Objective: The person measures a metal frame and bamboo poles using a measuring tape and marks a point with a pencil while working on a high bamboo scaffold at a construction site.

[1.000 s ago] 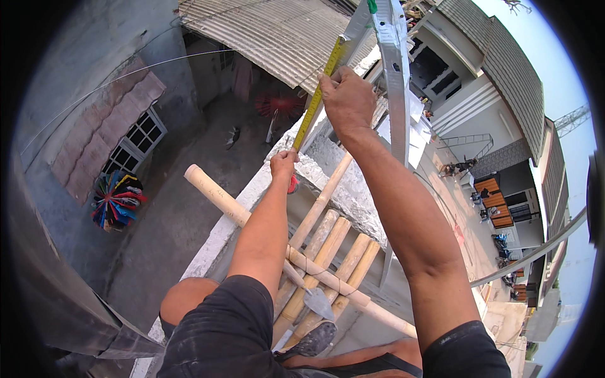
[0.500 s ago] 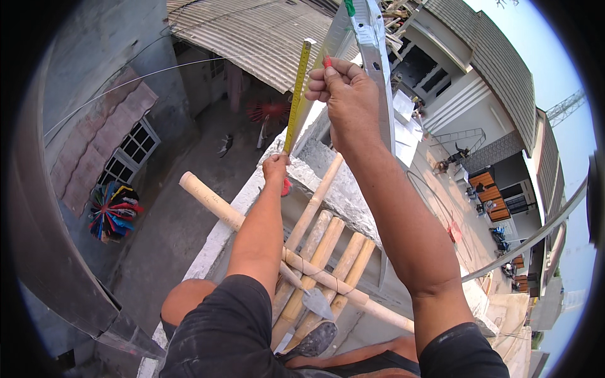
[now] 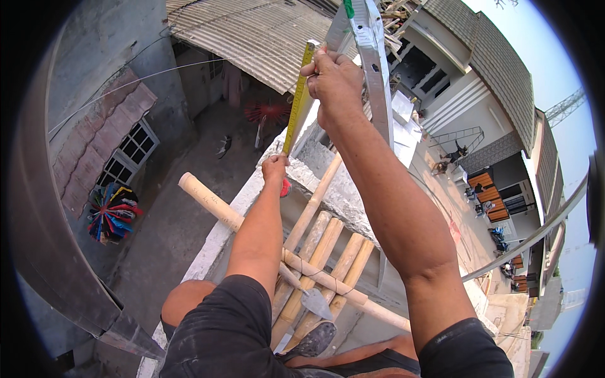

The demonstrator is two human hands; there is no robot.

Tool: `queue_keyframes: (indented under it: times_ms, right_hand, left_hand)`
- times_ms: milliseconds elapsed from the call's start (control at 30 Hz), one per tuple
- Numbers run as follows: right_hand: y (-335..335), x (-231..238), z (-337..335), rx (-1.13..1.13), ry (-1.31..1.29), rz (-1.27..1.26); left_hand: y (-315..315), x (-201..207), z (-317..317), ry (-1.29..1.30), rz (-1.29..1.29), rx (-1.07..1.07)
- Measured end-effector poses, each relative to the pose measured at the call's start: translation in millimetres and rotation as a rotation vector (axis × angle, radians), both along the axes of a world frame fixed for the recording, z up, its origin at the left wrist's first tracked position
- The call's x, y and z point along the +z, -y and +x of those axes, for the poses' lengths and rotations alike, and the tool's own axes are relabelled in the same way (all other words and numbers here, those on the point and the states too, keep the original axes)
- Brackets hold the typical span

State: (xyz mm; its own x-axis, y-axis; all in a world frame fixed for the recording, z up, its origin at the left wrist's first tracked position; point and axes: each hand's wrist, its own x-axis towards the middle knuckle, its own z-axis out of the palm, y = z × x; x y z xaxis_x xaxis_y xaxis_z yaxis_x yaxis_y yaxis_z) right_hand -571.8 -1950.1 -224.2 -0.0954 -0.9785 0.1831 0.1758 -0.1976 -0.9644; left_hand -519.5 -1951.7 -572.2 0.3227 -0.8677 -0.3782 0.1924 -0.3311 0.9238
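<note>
Nearest, lashed bamboo poles point(image 3: 318, 264) form a scaffold under the person's knees, a trowel point(image 3: 310, 299) lying on them. Beyond, at the edge of the rough concrete wall top point(image 3: 340, 189), the left hand point(image 3: 275, 169) is pinched shut on the lower end of a yellow tape measure blade point(image 3: 297, 104) (its red case just shows below the fingers). Farther up, the right hand point(image 3: 337, 79) is closed on the blade's upper end beside an aluminium straightedge point(image 3: 372, 69). The blade looks light, thin and springy, likely to kink or slip, so it is best held by both ends under tension.
</note>
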Motion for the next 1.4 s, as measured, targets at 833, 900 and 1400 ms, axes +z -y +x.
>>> queue_keyframes:
  times_ms: [833,900,1400]
  right_hand:
    - [3.2,-7.8,-0.9,0.066,0.219,-0.075]
    - [2.1,-5.5,-0.2,0.094,0.243,-0.048]
    - [-0.7,-0.1,-2.2,0.134,0.358,0.053]
  left_hand:
    - [1.1,1.0,2.4,-0.018,-0.034,0.025]
    - [0.9,0.2,1.9,0.006,-0.021,0.002]
    - [3.0,-2.8,-2.6,-0.022,-0.033,0.014]
